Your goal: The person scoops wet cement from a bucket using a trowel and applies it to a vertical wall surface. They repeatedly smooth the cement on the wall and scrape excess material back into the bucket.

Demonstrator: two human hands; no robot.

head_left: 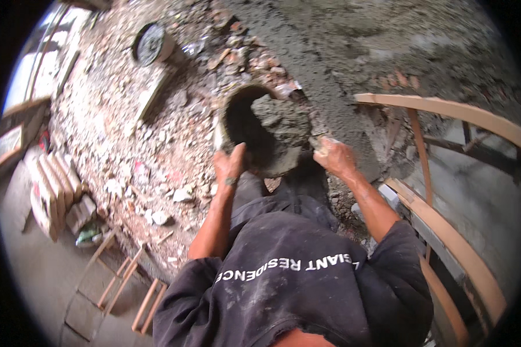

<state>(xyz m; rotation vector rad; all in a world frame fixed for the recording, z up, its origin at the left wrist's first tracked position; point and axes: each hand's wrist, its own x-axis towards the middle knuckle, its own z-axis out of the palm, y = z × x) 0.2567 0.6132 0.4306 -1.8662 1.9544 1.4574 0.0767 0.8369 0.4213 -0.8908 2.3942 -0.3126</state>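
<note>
In front of my legs a round bucket (235,118), its wall crusted with mortar, is tilted with its mouth facing up and to the right. Wet grey mortar (283,121) lies in it, heaped on the right side. My left hand (230,165) grips the bucket's near left rim, thumb over the edge. At the right rim my right hand (334,156) is closed round what looks like the handle of a trowel. A smooth grey patch at the near side of the mortar may be its blade (286,162).
Broken rubble (185,139) covers the ground. A second bucket (155,45) of grey mix stands far left near a wooden plank (156,92). Fresh mortar (330,81) spreads at the far right. Timber framing (445,110) is at right; stacked sacks (55,182) lie at left.
</note>
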